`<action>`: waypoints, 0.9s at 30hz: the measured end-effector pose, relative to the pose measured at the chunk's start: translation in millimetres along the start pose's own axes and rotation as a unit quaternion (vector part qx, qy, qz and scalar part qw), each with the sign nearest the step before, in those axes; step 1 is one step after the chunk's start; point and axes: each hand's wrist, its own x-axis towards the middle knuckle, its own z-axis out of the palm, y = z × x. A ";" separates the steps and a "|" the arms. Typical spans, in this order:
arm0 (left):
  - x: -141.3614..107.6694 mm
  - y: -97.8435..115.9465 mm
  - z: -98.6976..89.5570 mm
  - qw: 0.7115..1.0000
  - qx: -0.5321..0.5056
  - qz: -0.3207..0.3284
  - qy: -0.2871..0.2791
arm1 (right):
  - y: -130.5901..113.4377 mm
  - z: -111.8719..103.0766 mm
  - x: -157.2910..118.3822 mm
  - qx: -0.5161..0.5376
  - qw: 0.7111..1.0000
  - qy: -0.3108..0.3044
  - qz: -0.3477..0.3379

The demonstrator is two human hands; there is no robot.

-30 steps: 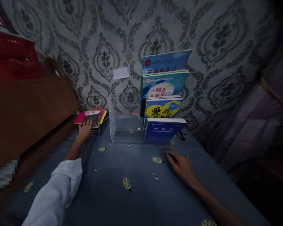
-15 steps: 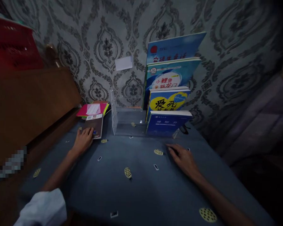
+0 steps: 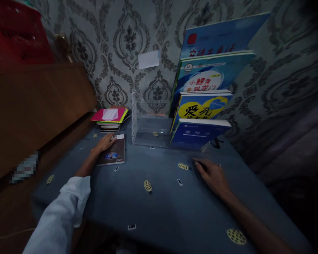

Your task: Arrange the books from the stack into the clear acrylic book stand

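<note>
The left hand (image 3: 105, 143) lays its fingers over the dark-brown rectangular paperback (image 3: 118, 150), grip unclear; the right hand's (image 3: 213, 175) fingers rest released on the blue cloth-covered surface (image 3: 164, 206).

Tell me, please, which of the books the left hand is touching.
The dark brown book, lying alone and flat on the table under the left hand; the others are in the pile behind it or stand in the clear rack.

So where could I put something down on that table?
There's a big free patch of blue tablecloth between the dark book and the right grip, in front of the clear rack. The rack's left side looks mostly free. It's crowded in the rack's right side, with books, and back left, where the pile sits.
</note>
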 end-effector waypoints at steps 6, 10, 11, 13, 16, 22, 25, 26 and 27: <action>4.7 -6.6 21.3 1.000 -0.006 -0.013 0.013 | -3.7 -0.5 -0.6 -0.005 1.000 -0.003 0.012; -1.3 -7.1 21.8 1.000 -0.006 -0.010 0.015 | -6.0 -2.4 -1.1 -0.009 1.000 -0.017 0.007; -3.3 -6.0 21.5 1.000 -0.005 -0.011 0.015 | -6.5 -2.5 -1.2 -0.009 1.000 -0.018 0.008; -7.8 -2.6 20.7 1.000 -0.004 -0.010 0.013 | -6.9 -2.2 -1.4 -0.010 1.000 -0.019 0.010; -16.1 4.5 19.1 1.000 -0.004 -0.003 0.009 | -6.5 -0.9 -1.5 -0.014 1.000 -0.015 0.005; -33.8 20.6 14.0 1.000 -0.005 0.010 0.000 | -5.4 -0.2 -1.9 -0.032 0.999 -0.018 -0.001; -41.3 28.6 11.3 1.000 -0.004 0.010 -0.004 | -7.1 -0.3 -2.5 -0.034 0.999 -0.017 -0.004; -43.6 31.2 10.6 1.000 -0.004 0.009 -0.005 | -7.8 -0.4 -2.8 -0.034 0.999 -0.015 -0.004; -45.8 33.8 10.1 1.000 -0.004 0.009 -0.006 | -8.6 -0.5 -2.9 -0.034 0.999 -0.015 -0.005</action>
